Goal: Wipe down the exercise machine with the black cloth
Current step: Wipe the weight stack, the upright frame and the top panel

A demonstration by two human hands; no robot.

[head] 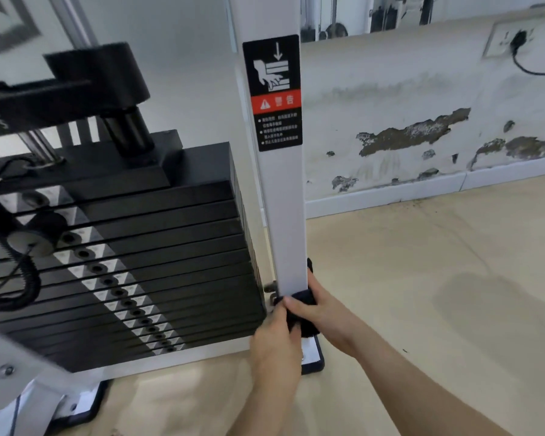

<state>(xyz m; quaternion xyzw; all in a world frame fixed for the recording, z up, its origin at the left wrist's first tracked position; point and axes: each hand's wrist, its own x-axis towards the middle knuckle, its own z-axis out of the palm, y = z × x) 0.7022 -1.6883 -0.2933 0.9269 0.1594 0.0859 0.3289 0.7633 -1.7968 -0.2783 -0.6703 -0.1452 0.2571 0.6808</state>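
Two hands meet low on one white post (288, 215) of the exercise machine (202, 354), seen from the single head view looking down. One black cloth (300, 316) is wrapped round the foot of the post, just above its base plate (313, 361) on the floor (422, 278). The right hand (321, 309) reaches in from the right of the post, its grip curled round the cloth and holding it against the post's right side and front. The left hand (276, 338), in front of the post and a little to its left, pinches the cloth's other end between thumb and fingertips. Holding both ends this way likely keeps the cloth taut round the post, so one stroke cleans several faces. With the hands this low, the wipe seems to be at the bottom of this post. One black and red warning label (274, 92) sits high on the post's front. To the left of the post stands one weight stack (158, 234) of black plates, more than a dozen; blur prevents an exact count. One selector pin (35, 240) with a coiled cord sits farther left. Behind and right of the post is a wall (390, 99) with peeling paint and one socket (510, 39) with a plug in it.
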